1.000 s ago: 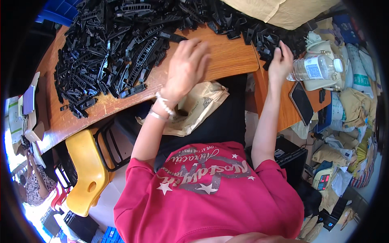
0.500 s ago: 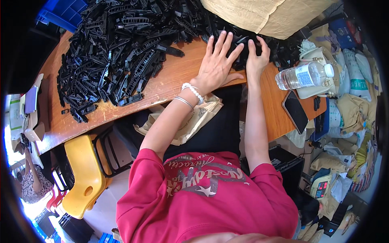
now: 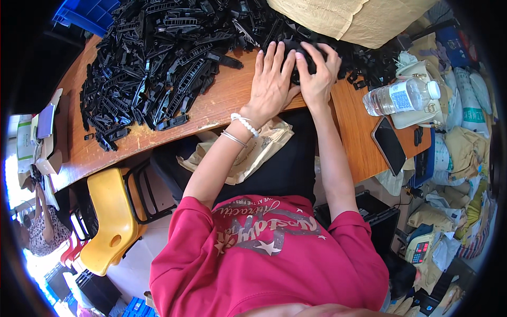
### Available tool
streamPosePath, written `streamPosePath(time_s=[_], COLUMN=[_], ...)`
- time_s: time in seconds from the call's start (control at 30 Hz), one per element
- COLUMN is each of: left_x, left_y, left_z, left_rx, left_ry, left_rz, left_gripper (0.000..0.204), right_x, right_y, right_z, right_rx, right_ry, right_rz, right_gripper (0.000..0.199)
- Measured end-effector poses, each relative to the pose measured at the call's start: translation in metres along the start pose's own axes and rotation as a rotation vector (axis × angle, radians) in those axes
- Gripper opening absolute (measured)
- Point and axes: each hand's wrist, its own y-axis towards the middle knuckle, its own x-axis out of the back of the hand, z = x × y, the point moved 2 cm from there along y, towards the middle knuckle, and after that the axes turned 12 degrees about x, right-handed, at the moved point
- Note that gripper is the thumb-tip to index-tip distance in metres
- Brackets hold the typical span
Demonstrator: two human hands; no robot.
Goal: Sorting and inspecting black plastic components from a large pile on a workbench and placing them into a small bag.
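Observation:
Side by side at the table's edge, both hands rest over small black plastic parts. My left hand lies palm down with its fingers stretched forward, a white bead bracelet and a metal bangle on its wrist. Close to its right, my right hand curves over the same dark parts, its fingers bent and spread apart. The parts under the palms are mostly hidden, and I see no single piece gripped. Further left spreads a large heap of black plastic pieces, many long and ladder-like with clips at their ends.
A big brown paper sack stands beyond my hands. To the right are a clear bottle, a white bag and a phone. A paper bag lies on my lap. A yellow chair stands at the left.
My right hand has moved left, close against my left hand, over the black parts. The left hand has shifted slightly left. The whole view has shifted a little.

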Motion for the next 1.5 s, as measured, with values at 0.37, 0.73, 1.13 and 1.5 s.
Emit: streamPosePath(time_s=[0.37, 0.73, 1.13, 1.5], left_x=[0.024, 0.04, 0.083, 0.102], left_y=[-0.016, 0.041, 0.031, -0.101], left_z=[0.019, 0.035, 0.034, 0.061], left_rx=[0.025, 0.031, 0.2, 0.292], left_ry=[-0.037, -0.028, -0.3, -0.361], left_rz=[-0.049, -0.392, -0.378, -0.226], left_gripper=[0.081, 0.029, 0.03, 0.025], right_x=[-0.019, 0.024, 0.008, -0.011], right_y=[0.001, -0.054, -0.051, -0.037], right_z=[0.012, 0.045, 0.075, 0.1], right_rx=[0.196, 0.051, 0.084, -0.2], right_ry=[0.07, 0.038, 0.169, 0.626], right_rz=[0.014, -0.064, 0.22, 0.259], right_gripper=[0.034, 0.021, 0.023, 0.03])
